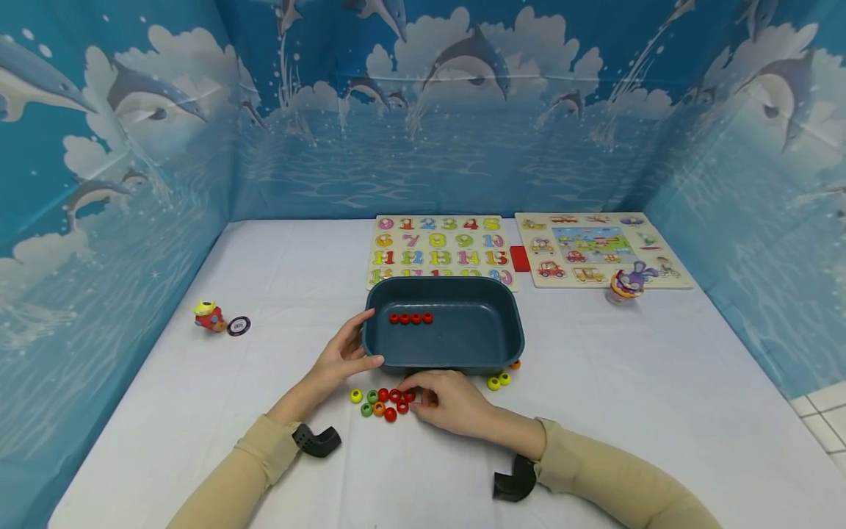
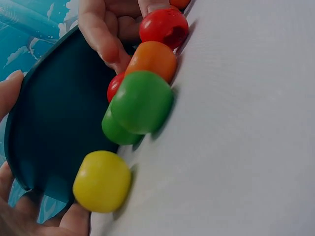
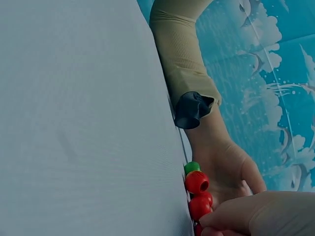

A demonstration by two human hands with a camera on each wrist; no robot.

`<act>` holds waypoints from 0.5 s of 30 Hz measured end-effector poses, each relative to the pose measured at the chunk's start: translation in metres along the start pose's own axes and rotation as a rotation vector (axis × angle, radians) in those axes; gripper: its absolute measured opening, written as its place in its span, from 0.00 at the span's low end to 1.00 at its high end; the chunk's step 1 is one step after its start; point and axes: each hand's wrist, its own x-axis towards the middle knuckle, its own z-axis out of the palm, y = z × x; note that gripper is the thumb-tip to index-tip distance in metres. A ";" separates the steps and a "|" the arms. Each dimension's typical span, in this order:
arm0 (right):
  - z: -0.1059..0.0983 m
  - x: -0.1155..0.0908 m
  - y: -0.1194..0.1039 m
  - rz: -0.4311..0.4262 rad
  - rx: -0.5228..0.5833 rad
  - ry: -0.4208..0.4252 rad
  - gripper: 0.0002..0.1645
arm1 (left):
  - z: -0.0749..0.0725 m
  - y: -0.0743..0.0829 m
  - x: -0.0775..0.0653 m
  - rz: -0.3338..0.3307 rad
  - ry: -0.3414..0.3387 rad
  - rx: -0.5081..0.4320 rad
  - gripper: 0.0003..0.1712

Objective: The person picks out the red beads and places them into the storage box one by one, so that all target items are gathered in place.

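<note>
A dark blue rectangular tray (image 1: 456, 360) stands mid-table with a row of several red beads (image 1: 411, 318) inside. My left hand (image 1: 344, 358) grips the tray's left end, thumb over the front corner and fingers along the side. In front of the tray, my right hand (image 1: 452, 402) has thumb and forefinger around a red bead (image 1: 409, 396) at the right of a loose cluster. That cluster also has green beads (image 2: 142, 102), an orange bead (image 2: 151, 61) and more red ones (image 3: 197, 182). A yellow bead (image 2: 102, 182) lies at its left end, near the left hand.
Two yellow beads (image 1: 493, 383) and an orange bead (image 1: 515, 364) lie by the tray's front right corner. Behind are a number puzzle board (image 1: 439, 242) and a vehicle puzzle board (image 1: 548, 246). A purple rabbit figure (image 1: 631, 281) stands right; a small figure (image 1: 210, 317) and black disc (image 1: 239, 326) lie left.
</note>
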 end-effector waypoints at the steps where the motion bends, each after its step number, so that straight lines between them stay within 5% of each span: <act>1: 0.000 0.000 0.000 -0.003 -0.008 0.005 0.16 | 0.000 0.000 0.000 0.001 0.000 -0.004 0.44; 9: -0.002 -0.002 -0.002 -0.047 -0.097 0.047 0.14 | -0.006 -0.016 0.004 0.003 -0.008 -0.023 0.45; 15: -0.034 -0.001 -0.023 -0.190 -0.030 0.089 0.14 | -0.008 -0.024 0.004 0.007 0.004 -0.006 0.45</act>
